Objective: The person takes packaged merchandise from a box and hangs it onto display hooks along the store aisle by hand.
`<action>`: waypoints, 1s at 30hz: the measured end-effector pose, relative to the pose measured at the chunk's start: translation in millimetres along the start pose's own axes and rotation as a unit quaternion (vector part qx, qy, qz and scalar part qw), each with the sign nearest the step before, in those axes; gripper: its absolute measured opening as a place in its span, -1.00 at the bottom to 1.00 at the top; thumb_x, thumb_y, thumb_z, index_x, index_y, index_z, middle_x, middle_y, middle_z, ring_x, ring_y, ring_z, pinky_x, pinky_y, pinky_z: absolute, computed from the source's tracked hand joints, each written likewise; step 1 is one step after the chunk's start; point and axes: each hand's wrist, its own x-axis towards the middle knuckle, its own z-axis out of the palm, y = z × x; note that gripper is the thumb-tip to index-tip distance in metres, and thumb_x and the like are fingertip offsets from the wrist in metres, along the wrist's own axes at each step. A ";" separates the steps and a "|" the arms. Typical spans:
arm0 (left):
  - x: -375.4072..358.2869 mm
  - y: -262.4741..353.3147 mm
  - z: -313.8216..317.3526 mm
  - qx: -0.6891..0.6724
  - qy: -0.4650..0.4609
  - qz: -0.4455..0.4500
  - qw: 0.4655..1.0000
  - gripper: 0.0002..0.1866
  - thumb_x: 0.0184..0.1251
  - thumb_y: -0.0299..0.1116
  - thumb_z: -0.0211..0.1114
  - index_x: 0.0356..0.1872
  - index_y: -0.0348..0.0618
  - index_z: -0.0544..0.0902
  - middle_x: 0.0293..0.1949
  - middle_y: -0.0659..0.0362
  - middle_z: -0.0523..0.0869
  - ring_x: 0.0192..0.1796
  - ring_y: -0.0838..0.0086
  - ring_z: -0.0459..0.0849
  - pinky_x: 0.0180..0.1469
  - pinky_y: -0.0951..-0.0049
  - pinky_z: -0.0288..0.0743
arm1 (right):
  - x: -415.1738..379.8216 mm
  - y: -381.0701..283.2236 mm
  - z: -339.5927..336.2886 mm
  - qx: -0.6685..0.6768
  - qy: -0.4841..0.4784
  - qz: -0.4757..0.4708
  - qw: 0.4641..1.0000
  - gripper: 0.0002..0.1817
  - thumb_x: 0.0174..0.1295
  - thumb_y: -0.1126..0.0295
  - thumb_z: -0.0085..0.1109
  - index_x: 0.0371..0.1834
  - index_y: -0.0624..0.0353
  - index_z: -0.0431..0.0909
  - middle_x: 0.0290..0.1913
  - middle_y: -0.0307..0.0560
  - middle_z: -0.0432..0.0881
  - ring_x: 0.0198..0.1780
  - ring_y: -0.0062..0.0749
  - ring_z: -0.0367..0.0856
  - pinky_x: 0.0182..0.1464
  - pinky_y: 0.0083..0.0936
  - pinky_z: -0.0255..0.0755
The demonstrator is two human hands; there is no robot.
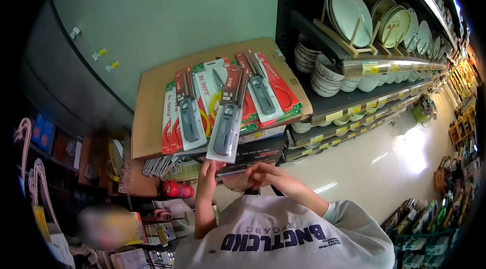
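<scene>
My left hand (207, 172) has its fingers at the lower edge of a packaged long-nosed lighter (228, 130), grey with a metal barrel and a red card. That pack lies at a slant over the others, its lower end past the front edge of the cardboard. Close to my body, my right hand (262, 173) is curled with its fingers together; what they hold I cannot make out. Two more lighter packs (190, 122) (262, 94) lie on either side. Beneath them are packaged scissors with yellow handles (214, 104) and red-handled ones (283, 96).
A flat cardboard box (152, 92) bears the packs, above a dark box (263, 150). Shelves to the right hold white plates (349, 16) and stacked bowls (326, 76). A red canister (178, 189) and hanging goods are at lower left. Pale floor (349, 168) stretches away rightward.
</scene>
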 end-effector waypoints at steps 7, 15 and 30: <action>2.7 26.5 -5.2 -0.044 -0.075 -0.086 0.992 -0.63 0.34 -0.21 -0.01 -0.02 -0.31 0.45 -0.08 0.18 0.52 -0.03 0.51 0.44 0.08 0.49 0.21 | 46.6 9.9 -2.4 0.027 -0.031 -0.037 0.998 -0.60 0.28 0.10 -0.10 -0.02 0.21 0.35 -0.30 -0.19 0.54 -0.24 -0.57 0.47 -0.14 -0.64 0.33; 22.7 22.4 -6.3 -0.013 -0.302 -0.082 0.950 -0.74 0.11 -0.42 0.23 -0.17 -0.28 0.57 -0.03 0.10 0.52 0.06 0.35 0.45 0.13 0.41 0.23 | 41.8 2.8 -3.2 -0.236 0.057 0.002 0.970 -0.57 0.16 0.08 0.08 -0.28 0.33 0.52 -0.41 -0.02 0.58 -0.34 -0.43 0.54 -0.23 -0.50 0.39; 39.0 12.4 152.0 0.192 -0.632 0.109 0.743 -0.74 -0.01 -0.46 0.27 -0.23 -0.26 0.59 -0.22 -0.03 0.61 -0.12 0.15 0.58 -0.10 0.33 0.41 | -112.2 42.1 -8.4 -0.430 0.409 -0.091 0.800 -0.54 0.09 0.10 0.12 -0.05 0.20 0.46 -0.19 0.07 0.49 -0.15 -0.03 0.47 -0.10 -0.28 0.34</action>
